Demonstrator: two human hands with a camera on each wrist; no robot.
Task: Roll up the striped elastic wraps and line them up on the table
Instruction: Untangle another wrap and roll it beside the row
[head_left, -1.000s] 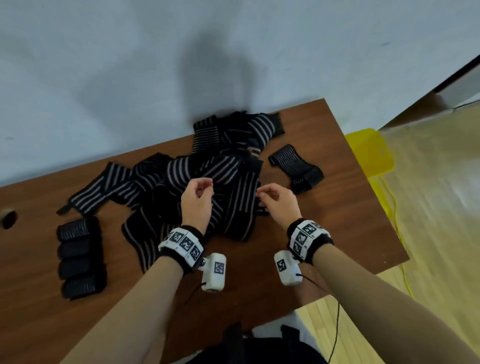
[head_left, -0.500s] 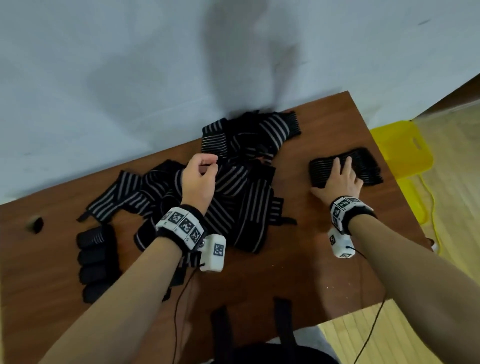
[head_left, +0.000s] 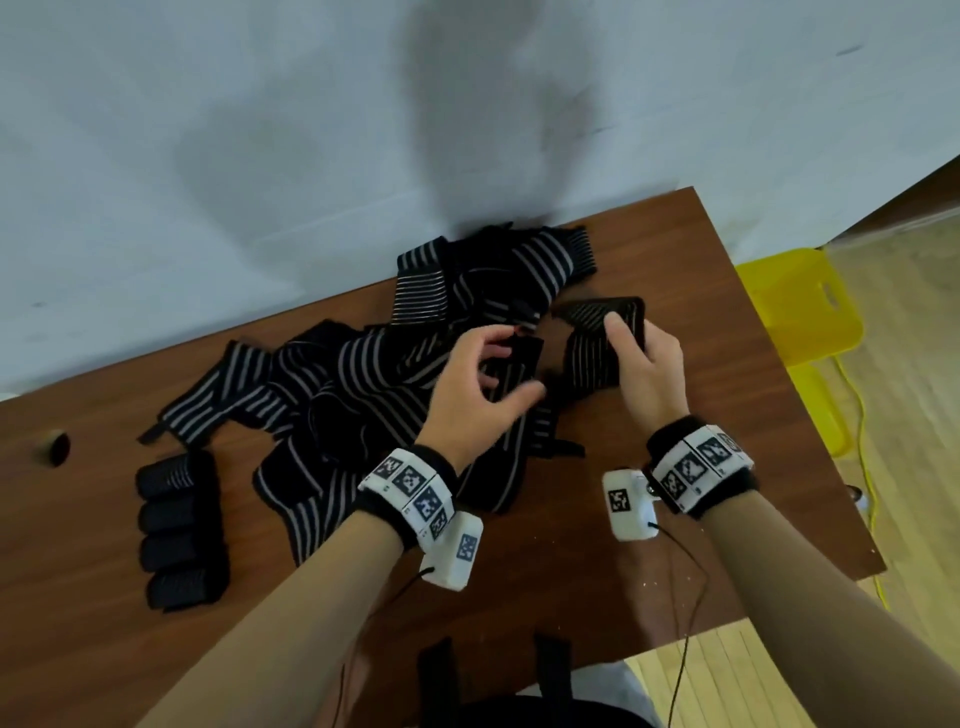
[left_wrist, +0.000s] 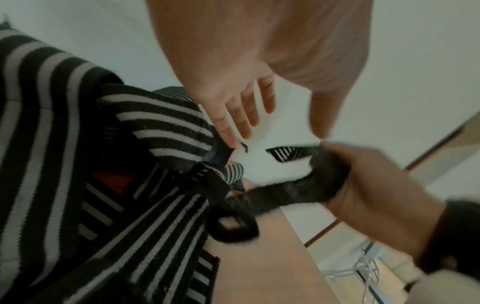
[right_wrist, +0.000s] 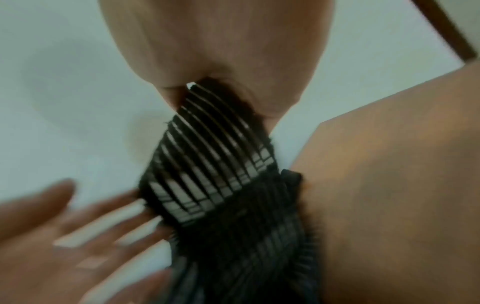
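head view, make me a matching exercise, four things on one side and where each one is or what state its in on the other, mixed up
Things:
1. rolled wraps
2. loose wrap pile
3. right hand
4. yellow bin

Places or states:
A. on the floor beyond the table's right edge
B. in a row at the table's left
C. grips a striped wrap
D. tangled at the table's middle

Pairs: 1-B, 2-D, 3-C, 4-A

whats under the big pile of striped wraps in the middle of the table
Only the brown table shows around the edges of the pile of wraps. The wraps overlap in layers, so anything lying beneath them is covered. The left hand also hides part of the pile.
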